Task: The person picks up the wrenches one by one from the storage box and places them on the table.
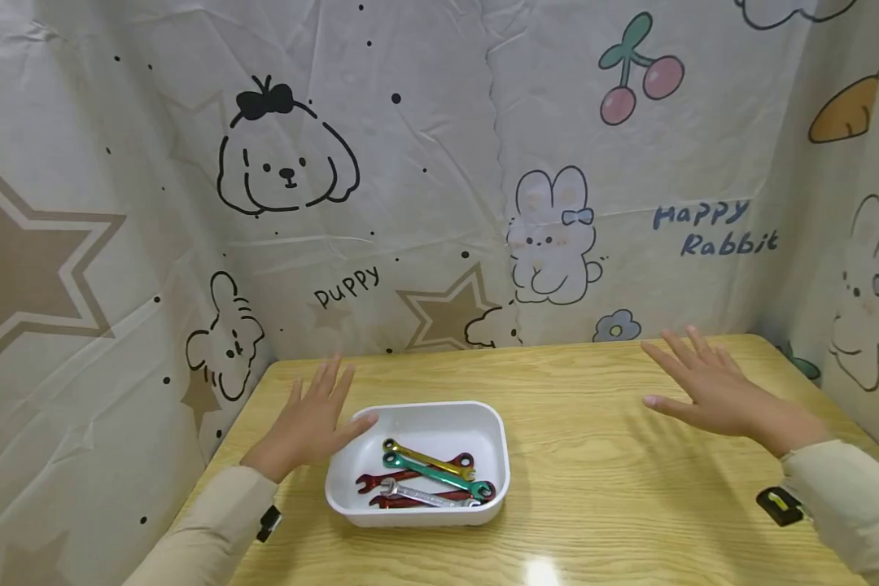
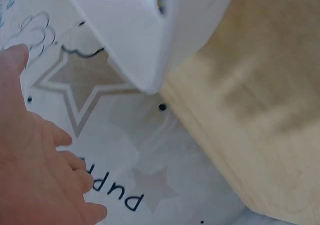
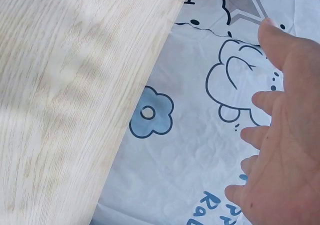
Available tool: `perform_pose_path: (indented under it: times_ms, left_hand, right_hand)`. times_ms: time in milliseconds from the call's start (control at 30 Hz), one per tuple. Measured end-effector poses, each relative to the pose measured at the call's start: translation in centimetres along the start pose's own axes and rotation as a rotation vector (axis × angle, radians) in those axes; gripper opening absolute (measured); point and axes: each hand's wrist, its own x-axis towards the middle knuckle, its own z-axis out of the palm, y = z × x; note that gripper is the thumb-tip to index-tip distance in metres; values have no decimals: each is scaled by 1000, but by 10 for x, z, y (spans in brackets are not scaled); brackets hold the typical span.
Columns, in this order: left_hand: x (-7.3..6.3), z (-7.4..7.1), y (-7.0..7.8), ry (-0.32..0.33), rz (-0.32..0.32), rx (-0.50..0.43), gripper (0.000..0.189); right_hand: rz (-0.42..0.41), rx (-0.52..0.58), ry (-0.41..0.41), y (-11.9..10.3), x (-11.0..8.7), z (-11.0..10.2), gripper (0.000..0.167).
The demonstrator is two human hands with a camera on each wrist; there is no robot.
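At the left of the head view the left hand is raised beside the tub, fingers spread and holding nothing; at the right, the right hand hangs over the bench, well apart from the tub, its fingers also spread and free. Between them, lower centre of the frame, sits the white tub, probably light, stiff plastic that would slide if knocked; its long rim or two short ends look the best hold. In it lie the wrenches, loosely crossed: nearest are the silver wrench and a red wrench, then the green wrench, a second red wrench and the yellow wrench. They look like hard, shiny metal, likely heavy for their size, a little slippery, and not fragile. A pinch at mid-shank should balance each; the green and yellow ones lie uppermost and seem easiest to lift without dragging others. Behind the bench hangs the printed cloth, thin and creased.
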Motion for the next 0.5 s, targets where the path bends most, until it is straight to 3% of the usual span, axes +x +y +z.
perform_pose_path:
  times_ms: [300, 500]
  left_hand:
    - [-42, 28, 5, 27, -2, 5, 99]
    - [-60, 49, 10, 4, -10, -38, 101]
  right_hand:
    - [-4, 22, -10, 0, 1, 4, 83]
    - [-12, 33, -17, -4, 2, 10, 83]
